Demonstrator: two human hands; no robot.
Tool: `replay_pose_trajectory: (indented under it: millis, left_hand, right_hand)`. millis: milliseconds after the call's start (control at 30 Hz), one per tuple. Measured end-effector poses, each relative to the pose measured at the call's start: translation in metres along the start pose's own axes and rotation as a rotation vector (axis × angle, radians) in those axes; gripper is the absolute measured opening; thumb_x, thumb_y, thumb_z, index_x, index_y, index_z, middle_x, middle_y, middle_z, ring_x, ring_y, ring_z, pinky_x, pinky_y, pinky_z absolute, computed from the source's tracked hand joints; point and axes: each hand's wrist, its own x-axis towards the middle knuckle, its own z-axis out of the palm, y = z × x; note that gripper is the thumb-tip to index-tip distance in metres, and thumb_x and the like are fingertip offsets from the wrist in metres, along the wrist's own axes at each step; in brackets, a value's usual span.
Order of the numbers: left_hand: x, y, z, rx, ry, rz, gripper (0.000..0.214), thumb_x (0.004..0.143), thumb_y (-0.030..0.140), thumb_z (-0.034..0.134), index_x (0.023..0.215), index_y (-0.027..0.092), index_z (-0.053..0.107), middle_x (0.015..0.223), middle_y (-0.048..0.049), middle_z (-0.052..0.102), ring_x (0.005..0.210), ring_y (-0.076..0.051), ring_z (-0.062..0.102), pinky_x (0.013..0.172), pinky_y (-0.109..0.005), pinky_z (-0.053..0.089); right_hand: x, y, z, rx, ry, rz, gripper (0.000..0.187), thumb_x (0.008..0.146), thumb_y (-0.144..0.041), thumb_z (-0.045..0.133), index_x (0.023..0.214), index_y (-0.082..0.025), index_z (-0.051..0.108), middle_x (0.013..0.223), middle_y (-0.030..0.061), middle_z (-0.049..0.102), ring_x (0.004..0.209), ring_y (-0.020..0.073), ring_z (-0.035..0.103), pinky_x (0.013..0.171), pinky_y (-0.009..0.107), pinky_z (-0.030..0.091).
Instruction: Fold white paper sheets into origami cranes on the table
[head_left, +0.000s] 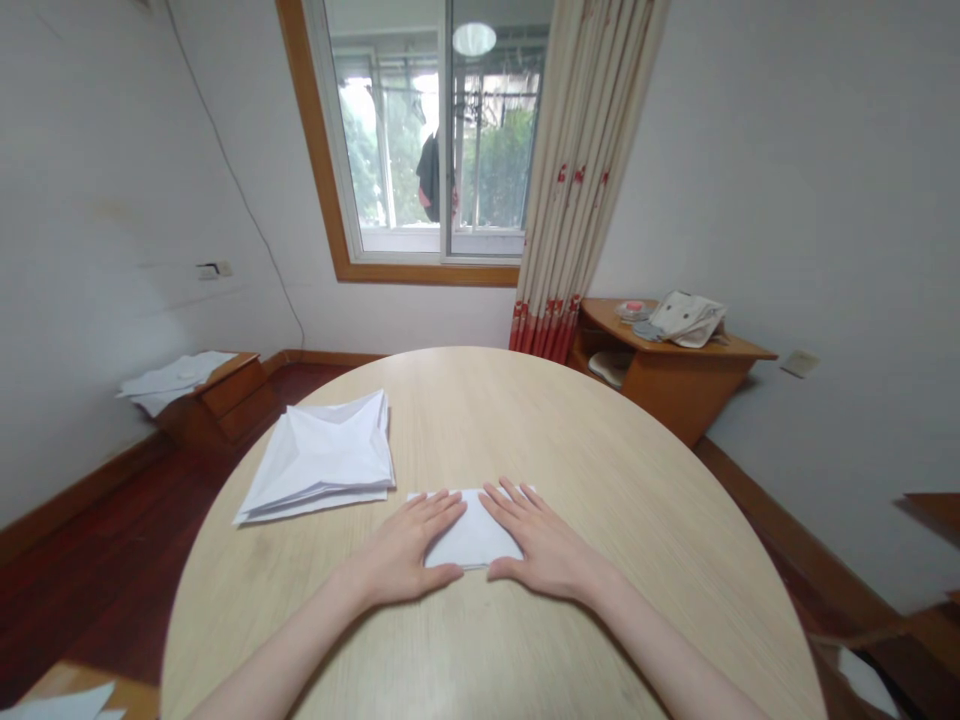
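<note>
A small folded white paper [472, 535] lies on the round light-wood table [600, 470] near its front middle. My left hand [409, 550] lies flat on the paper's left part, fingers stretched out and pointing up-right. My right hand [536, 540] presses flat on the paper's right part, fingers spread and pointing up-left. Both hands cover the paper's side edges; only its middle and top edge show. Neither hand grips anything.
A stack of creased white paper sheets [322, 460] sits on the table to the left of my hands. A low wooden cabinet [221, 395] with papers stands at left; a wooden side table [667, 365] with a bag stands at right under the curtain.
</note>
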Motion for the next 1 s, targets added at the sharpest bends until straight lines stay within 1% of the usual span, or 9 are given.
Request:
replay_pose_trajectory:
  millis: [100,200,333,433,600,700,767,900,1000]
  left_hand:
    - [0.000,0.001,-0.002,-0.002,0.017,0.005,0.068,0.081,0.040,0.065,0.142,0.021,0.041,0.147,-0.0105,0.042,0.136,-0.029,0.039,0.112,-0.049,0.029]
    - [-0.001,0.002,-0.004,0.001,0.060,0.037,0.060,0.083,0.041,0.063,0.138,0.022,0.048,0.142,-0.0109,0.049,0.131,-0.029,0.046,0.109,-0.048,0.034]
    - [-0.002,0.003,-0.006,0.023,0.152,0.104,0.045,0.086,0.038,0.060,0.128,0.020,0.058,0.129,-0.0108,0.062,0.119,-0.027,0.058,0.106,-0.048,0.039]
    - [-0.002,0.003,-0.007,0.048,0.224,0.181,0.035,0.090,0.038,0.055,0.119,0.019,0.063,0.115,-0.0095,0.070,0.106,-0.025,0.065,0.101,-0.046,0.043]
    - [-0.002,-0.001,-0.007,0.140,0.396,0.282,0.030,0.097,0.035,0.046,0.108,0.018,0.068,0.100,-0.0094,0.075,0.088,-0.022,0.070,0.079,-0.036,0.053]
    - [-0.002,-0.003,-0.008,0.187,0.509,0.322,0.029,0.099,0.031,0.043,0.110,0.018,0.066,0.097,-0.0089,0.075,0.082,-0.019,0.071,0.072,-0.031,0.053]
    - [-0.002,-0.003,-0.009,0.199,0.559,0.346,0.028,0.100,0.029,0.043,0.113,0.017,0.065,0.097,-0.0089,0.075,0.080,-0.018,0.071,0.071,-0.029,0.053]
    - [-0.003,-0.001,-0.013,0.143,0.587,0.351,0.028,0.100,0.027,0.041,0.118,0.018,0.062,0.096,-0.0081,0.075,0.080,-0.017,0.070,0.070,-0.027,0.052]
    - [-0.006,0.001,-0.013,0.086,0.635,0.360,0.030,0.100,0.022,0.041,0.125,0.020,0.057,0.096,-0.0072,0.075,0.081,-0.016,0.070,0.071,-0.027,0.052]
  right_hand:
    - [0.000,0.002,0.000,0.030,-0.015,0.000,0.097,0.075,-0.071,0.059,0.150,-0.021,0.023,0.156,0.0115,0.023,0.145,0.0317,0.013,0.117,0.052,0.010]
    - [-0.001,0.003,-0.002,0.050,-0.026,-0.016,0.096,0.075,-0.070,0.059,0.150,-0.022,0.024,0.155,0.0118,0.024,0.144,0.0304,0.015,0.117,0.051,0.011]
    - [-0.004,0.000,-0.008,0.036,0.000,-0.021,0.086,0.080,-0.068,0.056,0.147,-0.019,0.034,0.152,0.0124,0.032,0.142,0.0298,0.025,0.116,0.050,0.017]
    - [-0.006,-0.003,-0.012,0.028,0.035,-0.027,0.079,0.081,-0.066,0.056,0.144,-0.021,0.039,0.149,0.0118,0.038,0.139,0.0304,0.033,0.114,0.050,0.023]
    - [-0.007,-0.005,-0.015,-0.012,0.109,-0.059,0.061,0.088,-0.054,0.056,0.136,-0.018,0.051,0.138,0.0133,0.053,0.129,0.0290,0.048,0.108,0.046,0.035]
    - [-0.008,-0.006,-0.017,-0.056,0.169,-0.098,0.049,0.093,-0.049,0.049,0.128,-0.016,0.060,0.128,0.0132,0.063,0.119,0.0276,0.058,0.101,0.042,0.044]
    - [-0.008,-0.005,-0.018,-0.095,0.207,-0.121,0.045,0.097,-0.046,0.042,0.121,-0.015,0.064,0.119,0.0126,0.068,0.110,0.0272,0.063,0.094,0.041,0.049]
    - [-0.010,-0.002,-0.019,-0.190,0.324,-0.168,0.048,0.102,-0.039,0.027,0.111,-0.015,0.068,0.102,0.0119,0.074,0.091,0.0252,0.070,0.077,0.037,0.054]
    - [-0.013,-0.001,-0.021,-0.250,0.435,-0.197,0.045,0.102,-0.033,0.029,0.113,-0.015,0.068,0.095,0.0125,0.076,0.083,0.0229,0.071,0.071,0.034,0.055]
